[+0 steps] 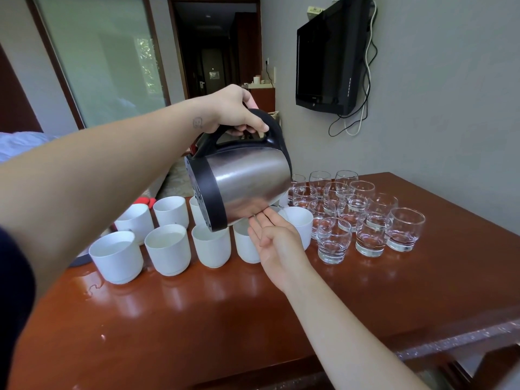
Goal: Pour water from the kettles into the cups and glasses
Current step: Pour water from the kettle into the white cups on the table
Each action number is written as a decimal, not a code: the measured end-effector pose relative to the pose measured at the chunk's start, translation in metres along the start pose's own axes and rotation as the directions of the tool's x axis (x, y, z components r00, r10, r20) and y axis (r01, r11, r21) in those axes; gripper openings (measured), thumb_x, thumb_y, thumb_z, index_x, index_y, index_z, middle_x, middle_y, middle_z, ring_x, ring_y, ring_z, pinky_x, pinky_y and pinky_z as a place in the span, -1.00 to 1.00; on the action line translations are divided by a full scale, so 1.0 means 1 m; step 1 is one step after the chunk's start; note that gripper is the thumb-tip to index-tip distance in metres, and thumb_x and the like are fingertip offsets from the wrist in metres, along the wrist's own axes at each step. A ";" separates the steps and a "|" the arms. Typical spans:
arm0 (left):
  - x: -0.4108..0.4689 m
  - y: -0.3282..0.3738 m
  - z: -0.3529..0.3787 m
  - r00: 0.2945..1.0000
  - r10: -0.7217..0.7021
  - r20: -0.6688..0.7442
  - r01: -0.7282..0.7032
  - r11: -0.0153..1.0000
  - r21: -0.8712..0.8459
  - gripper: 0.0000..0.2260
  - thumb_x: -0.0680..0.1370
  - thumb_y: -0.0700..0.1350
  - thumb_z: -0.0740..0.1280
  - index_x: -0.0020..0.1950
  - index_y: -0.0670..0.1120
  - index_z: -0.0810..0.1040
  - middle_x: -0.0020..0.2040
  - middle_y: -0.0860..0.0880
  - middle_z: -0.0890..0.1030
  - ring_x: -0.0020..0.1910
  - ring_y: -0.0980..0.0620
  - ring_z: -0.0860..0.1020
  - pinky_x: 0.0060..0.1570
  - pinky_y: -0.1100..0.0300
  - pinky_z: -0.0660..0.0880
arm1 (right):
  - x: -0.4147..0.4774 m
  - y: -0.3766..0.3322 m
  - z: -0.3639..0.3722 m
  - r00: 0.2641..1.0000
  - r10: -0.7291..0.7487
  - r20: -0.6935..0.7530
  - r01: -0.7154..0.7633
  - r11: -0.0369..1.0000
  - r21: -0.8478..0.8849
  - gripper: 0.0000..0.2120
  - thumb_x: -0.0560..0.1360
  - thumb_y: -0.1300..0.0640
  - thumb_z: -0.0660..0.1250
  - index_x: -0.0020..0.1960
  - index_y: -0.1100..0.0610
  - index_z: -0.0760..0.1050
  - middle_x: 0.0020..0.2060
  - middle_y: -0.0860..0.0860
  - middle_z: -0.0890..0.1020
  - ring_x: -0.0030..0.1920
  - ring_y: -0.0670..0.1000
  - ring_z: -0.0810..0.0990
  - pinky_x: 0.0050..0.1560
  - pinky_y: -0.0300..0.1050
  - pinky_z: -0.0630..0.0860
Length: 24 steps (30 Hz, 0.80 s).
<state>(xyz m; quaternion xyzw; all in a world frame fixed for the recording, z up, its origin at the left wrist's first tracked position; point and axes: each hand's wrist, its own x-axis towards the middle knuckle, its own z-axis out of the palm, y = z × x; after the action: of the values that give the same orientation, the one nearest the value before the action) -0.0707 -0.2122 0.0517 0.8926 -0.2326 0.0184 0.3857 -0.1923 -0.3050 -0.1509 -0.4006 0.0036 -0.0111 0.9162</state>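
Risk of spillage onto the glossy reddish-brown wooden bench [281, 319] judged highest: brushed-steel electric kettle with black handle and base [242, 181] tipped steeply on its side above the white cylindrical ceramic cups [168, 249], spout hidden behind the body, so aim into any one cup not verifiable from this view. Small puddle already lying on bench near the nearest left cup [92, 289]; further overshoot likely if tilt deepens or the kettle drifts between rims. Possible contact heat where skin meets bare steel, if contents hot; temperature not determinable. Clear stemless glasses [371, 237] packed close together just right of the cups, several showing water in the bottom; knock from kettle or forearm could topple neighbours. Left hand [233, 111] wrapped closed round the black handle from above, fingers curled under the grip, carrying the full weight. Right hand [274, 235] spread open, palm up, fingertips [260, 216] touching the lower steel wall near the front edge, steadying only and gripping nothing. Kettle held in air over the rear row of cups, between cup group and glass group, clear of the bench. Several front cups appear filled; stream itself not visible, pouring assumed in progress
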 end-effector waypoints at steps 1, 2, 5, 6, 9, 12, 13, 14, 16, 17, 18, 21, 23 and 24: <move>0.000 0.000 0.000 1.000 0.000 0.000 0.000 1.000 0.000 -0.78 0.43 -0.19 0.54 -0.10 -0.12 0.51 -0.36 -0.05 0.59 -0.49 0.14 0.48 -0.47 0.31 0.45 | 0.000 0.000 0.000 1.000 -0.001 0.001 0.001 1.000 0.002 -0.18 0.33 0.66 -0.15 0.56 0.26 0.09 0.52 0.17 0.26 0.50 0.14 0.27 0.49 0.00 0.24; 0.000 0.001 0.000 1.000 0.001 0.000 -0.001 1.000 -0.002 -0.78 0.43 -0.19 0.54 -0.10 -0.12 0.51 -0.36 -0.04 0.59 -0.48 0.14 0.48 -0.47 0.31 0.45 | 0.000 0.000 0.000 1.000 -0.002 0.000 0.002 1.000 0.003 -0.18 0.33 0.66 -0.16 0.56 0.26 0.08 0.52 0.18 0.26 0.51 0.14 0.27 0.50 0.01 0.24; -0.001 0.001 0.001 1.000 0.009 0.002 -0.009 1.000 -0.004 -0.76 0.42 -0.19 0.55 -0.10 -0.12 0.50 -0.36 -0.05 0.59 -0.47 0.13 0.47 -0.46 0.30 0.45 | 0.000 -0.001 -0.002 1.000 -0.008 0.004 0.008 1.000 0.000 -0.17 0.33 0.65 -0.16 0.56 0.26 0.08 0.52 0.17 0.26 0.51 0.14 0.26 0.50 0.01 0.22; -0.001 0.001 0.001 1.000 0.013 0.003 -0.013 1.000 -0.002 -0.76 0.42 -0.19 0.55 -0.09 -0.12 0.49 -0.35 -0.05 0.60 -0.47 0.13 0.47 -0.45 0.29 0.46 | 0.000 -0.001 -0.002 1.000 -0.010 0.007 0.010 1.000 -0.002 -0.17 0.33 0.65 -0.16 0.56 0.26 0.08 0.52 0.17 0.26 0.51 0.13 0.26 0.50 0.01 0.22; -0.001 0.002 0.002 1.000 0.016 0.010 -0.016 1.000 0.002 -0.75 0.42 -0.19 0.55 -0.07 -0.12 0.49 -0.33 -0.05 0.60 -0.46 0.13 0.48 -0.41 0.29 0.47 | -0.001 -0.001 -0.003 1.000 -0.008 0.003 0.008 1.000 -0.002 -0.17 0.33 0.65 -0.16 0.56 0.26 0.08 0.51 0.17 0.27 0.51 0.13 0.27 0.50 0.01 0.23; -0.001 0.002 0.003 1.000 0.015 0.013 -0.015 1.000 0.002 -0.76 0.43 -0.19 0.54 -0.09 -0.11 0.48 -0.35 -0.04 0.60 -0.47 0.15 0.48 -0.42 0.30 0.48 | -0.001 -0.001 -0.004 1.000 -0.007 -0.002 0.007 1.000 0.003 -0.17 0.33 0.65 -0.16 0.57 0.26 0.07 0.52 0.17 0.26 0.51 0.14 0.26 0.50 0.01 0.23; -0.001 0.001 0.003 1.000 0.016 0.012 -0.016 1.000 0.001 -0.76 0.43 -0.19 0.54 -0.10 -0.10 0.48 -0.36 -0.03 0.60 -0.48 0.15 0.48 -0.42 0.30 0.48 | -0.001 -0.001 -0.004 1.000 -0.006 -0.003 0.006 1.000 0.004 -0.17 0.33 0.65 -0.16 0.57 0.26 0.07 0.52 0.17 0.26 0.51 0.14 0.26 0.50 0.01 0.23; -0.001 0.001 0.003 1.000 0.015 0.010 -0.015 1.000 0.001 -0.76 0.43 -0.19 0.54 -0.10 -0.10 0.48 -0.36 -0.03 0.60 -0.48 0.15 0.48 -0.42 0.30 0.48 | 0.000 -0.001 -0.004 1.000 -0.007 -0.001 0.007 1.000 0.003 -0.17 0.33 0.65 -0.16 0.57 0.26 0.07 0.52 0.17 0.26 0.51 0.13 0.27 0.50 0.01 0.23; -0.001 0.001 0.003 1.000 0.013 0.005 -0.013 1.000 0.003 -0.75 0.43 -0.18 0.55 -0.11 -0.10 0.48 -0.36 -0.03 0.60 -0.49 0.15 0.47 -0.43 0.29 0.48 | -0.001 0.000 -0.004 1.000 -0.007 0.005 0.007 1.000 0.002 -0.17 0.33 0.65 -0.15 0.57 0.26 0.07 0.52 0.17 0.26 0.51 0.13 0.27 0.50 0.01 0.23; -0.001 0.001 0.002 1.000 0.013 0.005 -0.013 1.000 0.005 -0.75 0.43 -0.18 0.55 -0.11 -0.10 0.48 -0.36 -0.04 0.60 -0.49 0.15 0.47 -0.43 0.29 0.47 | -0.001 0.000 -0.003 1.000 -0.006 0.007 0.006 1.000 0.003 -0.17 0.33 0.65 -0.15 0.57 0.26 0.07 0.52 0.17 0.26 0.51 0.13 0.26 0.50 0.01 0.23; -0.001 0.001 0.001 1.000 0.014 0.006 -0.014 1.000 0.009 -0.76 0.43 -0.18 0.54 -0.10 -0.10 0.48 -0.35 -0.04 0.60 -0.49 0.15 0.47 -0.44 0.29 0.47 | -0.001 0.000 -0.003 1.000 -0.004 0.008 0.004 1.000 0.004 -0.16 0.32 0.66 -0.15 0.57 0.26 0.07 0.52 0.17 0.26 0.51 0.13 0.26 0.50 0.01 0.23; -0.002 0.001 0.001 1.000 0.016 0.009 -0.016 1.000 0.022 -0.76 0.43 -0.18 0.54 -0.11 -0.10 0.48 -0.35 -0.04 0.60 -0.50 0.16 0.48 -0.45 0.29 0.47 | -0.001 -0.001 -0.002 1.000 -0.005 0.011 0.005 1.000 0.005 -0.17 0.33 0.66 -0.15 0.56 0.26 0.08 0.52 0.17 0.26 0.51 0.13 0.27 0.49 -0.01 0.24; -0.002 0.001 0.001 1.000 0.020 0.010 -0.020 0.999 0.026 -0.75 0.43 -0.18 0.54 -0.12 -0.10 0.47 -0.35 -0.04 0.60 -0.50 0.15 0.47 -0.44 0.28 0.46 | -0.002 -0.002 -0.001 1.000 -0.005 0.010 0.004 1.000 0.006 -0.18 0.33 0.65 -0.15 0.56 0.27 0.08 0.51 0.17 0.26 0.50 0.13 0.27 0.48 -0.02 0.25; -0.002 0.001 0.001 1.000 0.022 0.009 -0.022 0.999 0.030 -0.75 0.42 -0.18 0.55 -0.12 -0.10 0.47 -0.35 -0.05 0.60 -0.50 0.14 0.47 -0.44 0.27 0.46 | -0.002 -0.001 -0.001 1.000 -0.003 0.009 0.003 1.000 0.007 -0.18 0.33 0.65 -0.15 0.56 0.27 0.08 0.51 0.17 0.26 0.50 0.13 0.27 0.48 -0.02 0.25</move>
<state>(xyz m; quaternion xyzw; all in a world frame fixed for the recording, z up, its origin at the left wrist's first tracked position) -0.0735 -0.2128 0.0515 0.8958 -0.2438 0.0225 0.3710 -0.1943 -0.3062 -0.1503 -0.3975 -0.0011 -0.0107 0.9175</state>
